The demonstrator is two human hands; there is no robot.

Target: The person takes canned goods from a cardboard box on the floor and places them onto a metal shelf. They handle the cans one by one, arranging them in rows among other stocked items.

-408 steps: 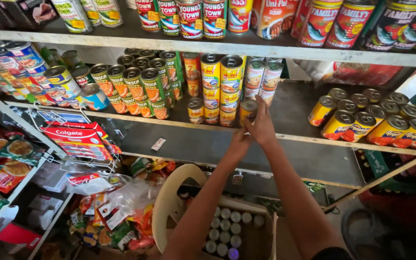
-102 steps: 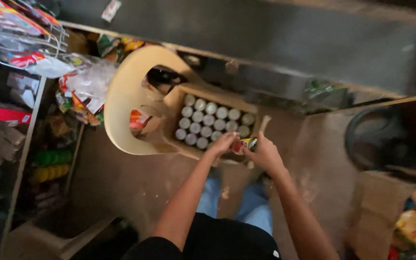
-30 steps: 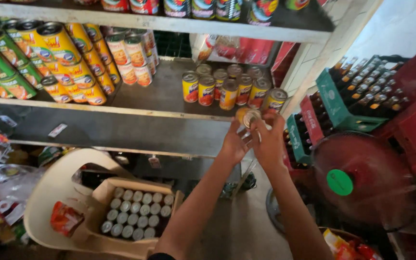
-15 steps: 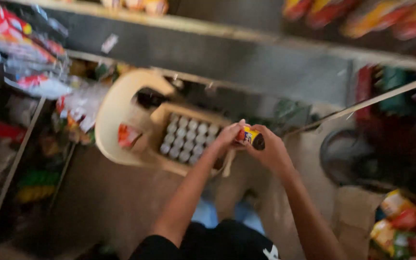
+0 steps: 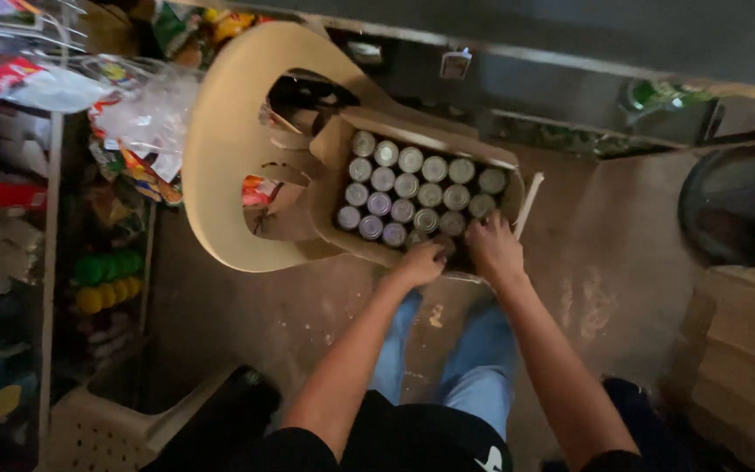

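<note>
A dim shop aisle seen from above: a bare concrete floor (image 5: 246, 315), a grey shelf edge (image 5: 570, 35) along the top, and racks of packaged goods (image 5: 107, 140) down the left side. A beige plastic chair (image 5: 229, 149) stands in the middle of the floor, and an open cardboard box (image 5: 334, 166) sits on its seat, flaps turned out. Inside the box, cans (image 5: 412, 188) stand upright in close rows, silver tops showing; the near right corner of the box looks empty of tops.

Both hands reach down into that near edge of the box. The left hand (image 5: 419, 260) has its fingers curled at the box rim, just beside the front row of cans; whether it pinches a can cannot be told, since its fingertips are hidden in shadow. The right hand (image 5: 493, 247) lies knuckles up with fingers bent down among the cans at the right end of the front rows; its grip is hidden too.

Another cardboard box (image 5: 736, 341) stands at the right, and a white crate (image 5: 89, 433) at the lower left.
</note>
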